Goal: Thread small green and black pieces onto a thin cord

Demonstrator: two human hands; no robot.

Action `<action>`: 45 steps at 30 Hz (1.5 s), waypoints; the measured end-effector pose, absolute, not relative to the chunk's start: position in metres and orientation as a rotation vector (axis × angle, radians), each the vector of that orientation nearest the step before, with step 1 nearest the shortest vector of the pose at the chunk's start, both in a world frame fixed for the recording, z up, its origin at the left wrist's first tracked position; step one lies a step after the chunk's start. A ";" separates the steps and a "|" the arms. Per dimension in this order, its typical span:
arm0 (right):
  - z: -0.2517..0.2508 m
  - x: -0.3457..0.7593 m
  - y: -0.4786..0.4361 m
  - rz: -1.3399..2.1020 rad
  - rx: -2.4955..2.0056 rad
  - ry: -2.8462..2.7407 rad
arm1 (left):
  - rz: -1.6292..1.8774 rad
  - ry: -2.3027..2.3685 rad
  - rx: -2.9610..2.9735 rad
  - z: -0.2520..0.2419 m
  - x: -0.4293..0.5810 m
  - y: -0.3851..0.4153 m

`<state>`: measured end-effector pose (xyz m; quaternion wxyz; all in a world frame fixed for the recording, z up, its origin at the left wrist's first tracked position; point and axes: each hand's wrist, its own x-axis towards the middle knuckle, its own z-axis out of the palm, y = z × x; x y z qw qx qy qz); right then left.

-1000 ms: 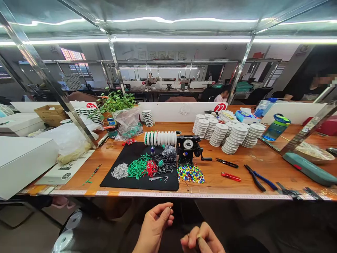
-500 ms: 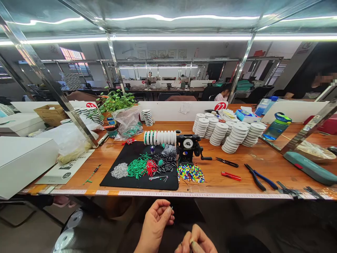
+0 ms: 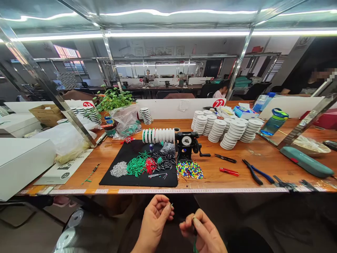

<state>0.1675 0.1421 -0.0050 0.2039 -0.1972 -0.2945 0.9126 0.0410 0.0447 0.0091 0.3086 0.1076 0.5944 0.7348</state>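
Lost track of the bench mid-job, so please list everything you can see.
black mat: one, black, front centre
loose parts: several piles, silver, green, red, black, on mat
beads: one heap, mixed colours, right of mat
hand-crank winder: one, black, behind beads
spools: several stacks, white, right of winder
pliers: one pair, blue and black, front right
water bottle: one, blue, back right
plant: one, green, back left
left hand: one, pinching tiny piece, below front edge
right hand: one, holding green strand, below front edge
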 end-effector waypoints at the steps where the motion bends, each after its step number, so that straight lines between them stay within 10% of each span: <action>1: -0.002 0.168 0.143 2.539 -0.551 -0.828 | 1.951 1.585 0.294 0.010 0.040 0.045; 45: 0.007 0.171 0.177 1.556 0.125 -2.322 | 1.278 1.897 0.986 0.038 0.046 0.027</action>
